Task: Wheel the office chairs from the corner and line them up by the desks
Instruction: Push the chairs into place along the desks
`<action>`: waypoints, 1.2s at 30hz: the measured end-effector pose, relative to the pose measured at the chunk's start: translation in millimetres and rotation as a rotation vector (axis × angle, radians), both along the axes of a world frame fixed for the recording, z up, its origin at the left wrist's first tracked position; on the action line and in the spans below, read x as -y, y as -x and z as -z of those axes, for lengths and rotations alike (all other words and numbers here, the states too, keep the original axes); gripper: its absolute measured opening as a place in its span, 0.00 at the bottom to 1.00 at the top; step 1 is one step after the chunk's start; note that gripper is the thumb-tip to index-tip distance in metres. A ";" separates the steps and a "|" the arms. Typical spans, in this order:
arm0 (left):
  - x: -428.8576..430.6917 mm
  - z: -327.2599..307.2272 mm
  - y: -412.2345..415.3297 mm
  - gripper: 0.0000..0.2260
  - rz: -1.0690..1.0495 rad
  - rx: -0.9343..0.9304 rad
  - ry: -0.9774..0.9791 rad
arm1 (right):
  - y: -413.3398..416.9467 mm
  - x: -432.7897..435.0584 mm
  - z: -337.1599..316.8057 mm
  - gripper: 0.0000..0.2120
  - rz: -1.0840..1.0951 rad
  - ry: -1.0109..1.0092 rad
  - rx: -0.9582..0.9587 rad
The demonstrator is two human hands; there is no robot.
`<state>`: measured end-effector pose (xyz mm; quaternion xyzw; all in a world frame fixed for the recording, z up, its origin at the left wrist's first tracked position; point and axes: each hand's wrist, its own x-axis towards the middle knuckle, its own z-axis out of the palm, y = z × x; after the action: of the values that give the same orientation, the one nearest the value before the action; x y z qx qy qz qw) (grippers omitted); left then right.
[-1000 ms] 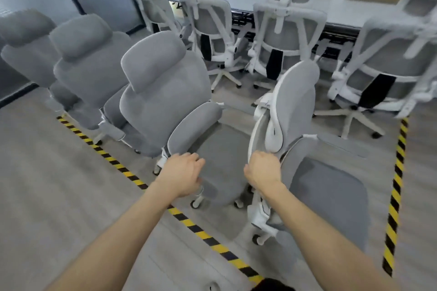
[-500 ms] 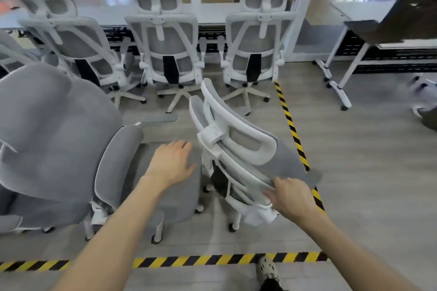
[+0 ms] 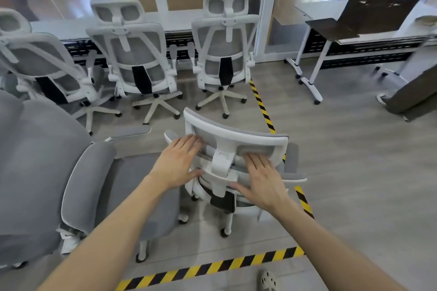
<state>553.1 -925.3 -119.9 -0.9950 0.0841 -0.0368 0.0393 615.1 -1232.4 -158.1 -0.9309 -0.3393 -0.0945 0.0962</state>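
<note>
The person's left hand point(image 3: 179, 163) lies open, fingers straight, on the left end of the headrest point(image 3: 236, 136), and the right hand point(image 3: 260, 179) lies open and flat at the headrest's right half; neither curls round anything. Both press on the white-framed grey-mesh office chair point(image 3: 220, 168), which stands with its back to the person on the grey wood-look floor point(image 3: 354, 172), close against the corner of the 2 yellow-and-black tape lines point(image 3: 262, 106). It should roll easily on its castors point(image 3: 224, 232), but the headrest probably pivots and the mesh gives, so the stiff white back frame point(image 3: 205, 176) looks the sounder hold. Ahead, 3 like chairs point(image 3: 132, 54) line the long white desk point(image 3: 179, 22); a grey upholstered chair point(image 3: 30, 160) stands just beside on the left
</note>
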 end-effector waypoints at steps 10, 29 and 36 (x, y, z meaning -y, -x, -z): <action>43.6 36.4 -16.6 0.47 0.028 0.051 0.058 | -63.5 62.7 26.2 0.46 -0.223 -0.171 0.107; 189.6 66.9 -96.9 0.45 -0.160 0.338 0.236 | -198.7 170.0 26.7 0.49 -0.384 -0.050 0.182; 187.1 70.7 -99.3 0.46 -0.155 0.409 0.233 | -199.1 166.5 28.3 0.48 -0.392 -0.085 0.203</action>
<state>652.4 -1112.5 -190.6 -0.9681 -0.0072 -0.2439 -0.0569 814.2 -1398.9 -186.4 -0.8281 -0.5174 -0.1812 0.1172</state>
